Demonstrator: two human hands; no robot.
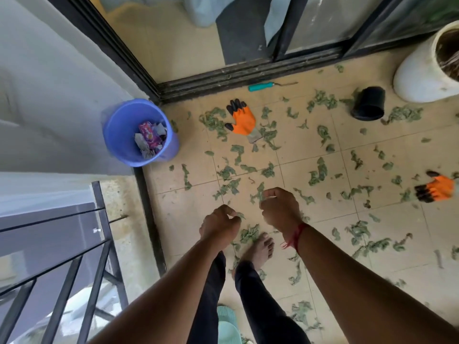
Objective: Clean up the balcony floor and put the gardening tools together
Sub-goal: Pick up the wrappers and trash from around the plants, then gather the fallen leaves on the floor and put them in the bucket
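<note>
Above the tiles, our left hand and right hand each pinch a leaf scrap, fingers curled; leaves litter them all around, so we should gather fuller handfuls before reaching for the blue bucket

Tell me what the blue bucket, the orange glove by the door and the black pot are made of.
Blue bucket: plastic, smooth, slightly glossy, evenly moulded wall. Orange glove: likely fabric with a rubbery coating, black at the tips; grey knit-looking cuff. Black pot: probably thin matte plastic, though blurred.
</note>
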